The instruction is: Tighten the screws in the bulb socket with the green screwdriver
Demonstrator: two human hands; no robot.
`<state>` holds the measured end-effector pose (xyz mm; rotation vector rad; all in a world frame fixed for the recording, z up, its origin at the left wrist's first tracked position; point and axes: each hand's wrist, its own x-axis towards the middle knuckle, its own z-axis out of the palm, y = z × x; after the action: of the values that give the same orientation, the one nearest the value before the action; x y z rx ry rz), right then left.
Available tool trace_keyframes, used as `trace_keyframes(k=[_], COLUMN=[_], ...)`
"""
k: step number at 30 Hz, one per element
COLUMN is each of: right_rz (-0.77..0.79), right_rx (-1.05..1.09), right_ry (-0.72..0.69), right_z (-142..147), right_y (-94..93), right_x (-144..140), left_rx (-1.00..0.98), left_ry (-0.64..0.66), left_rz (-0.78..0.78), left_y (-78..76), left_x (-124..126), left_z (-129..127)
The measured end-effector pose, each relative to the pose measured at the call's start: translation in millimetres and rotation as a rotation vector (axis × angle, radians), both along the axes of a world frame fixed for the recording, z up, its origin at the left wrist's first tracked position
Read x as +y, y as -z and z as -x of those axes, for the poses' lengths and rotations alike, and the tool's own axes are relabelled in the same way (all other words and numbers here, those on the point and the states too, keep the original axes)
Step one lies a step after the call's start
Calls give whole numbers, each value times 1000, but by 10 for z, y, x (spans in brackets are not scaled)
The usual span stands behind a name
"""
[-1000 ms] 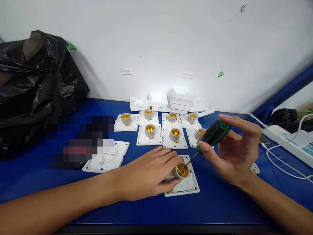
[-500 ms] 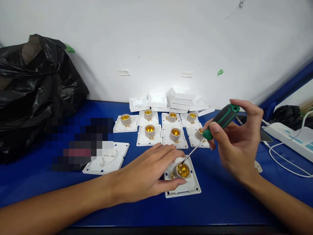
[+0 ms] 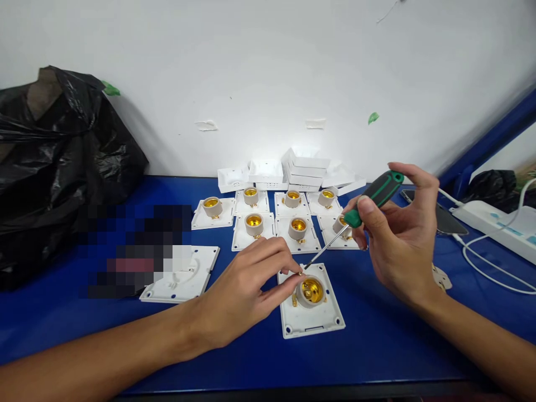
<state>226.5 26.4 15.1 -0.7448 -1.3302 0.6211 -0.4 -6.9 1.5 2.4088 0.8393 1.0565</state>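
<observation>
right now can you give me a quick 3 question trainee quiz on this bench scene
1. True or false: the right hand holds a green-and-black screwdriver.
2. Multiple choice: where is the screwdriver tip? A) deep inside the brass lamp socket B) just above the near socket plate, by the left hand's fingertips C) lying flat on the blue bench
3. Fill in: at the left end of the blue bench sits a black plastic ____.

Key
1. True.
2. B; the fingertips seem to pinch a small brass part at the tip, too small to identify.
3. Bag.
</observation>
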Motion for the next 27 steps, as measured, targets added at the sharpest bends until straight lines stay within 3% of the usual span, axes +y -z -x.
trace_keyframes(k=[14,27], right_rz=[-51,-339], right_rx=[-68,-94], right_ry=[39,76], right_z=[68,61], right_y=[-73,-49], right_x=[-94,-125], left_rx=[31,45], left_ry=[29,10], left_rz=[-21,-58], left_y=[4,19], left_x=[32,29], left_z=[5,-11])
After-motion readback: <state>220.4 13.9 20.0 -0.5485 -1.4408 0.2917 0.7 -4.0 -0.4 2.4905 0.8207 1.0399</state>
